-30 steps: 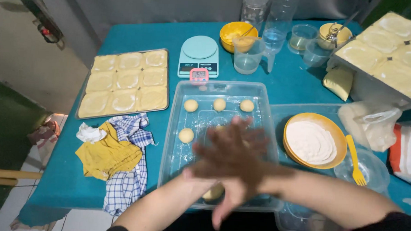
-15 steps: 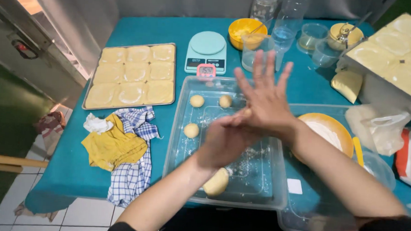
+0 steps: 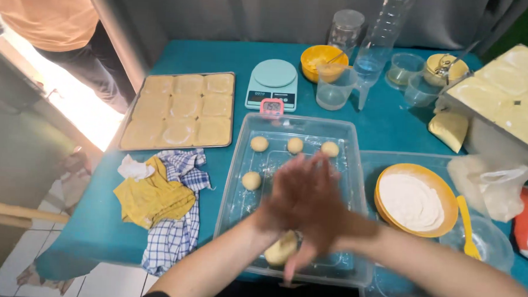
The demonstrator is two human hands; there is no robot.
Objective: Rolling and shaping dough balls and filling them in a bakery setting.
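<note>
Head view: both palms pressed together over the clear tray [image 3: 346,170].
Left hand [image 3: 285,197]: fingers together, flat.
Right hand [image 3: 317,213]: now crossed atop, no longer raised.
Dough balls [image 3: 252,180]: unmoved.

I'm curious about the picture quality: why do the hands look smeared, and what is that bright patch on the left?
Head view: the right hand and left hand, pressed together over the clear tray, are blurred by motion, while the dough balls look sharp; the floor at left is washed out by strong light.
</note>
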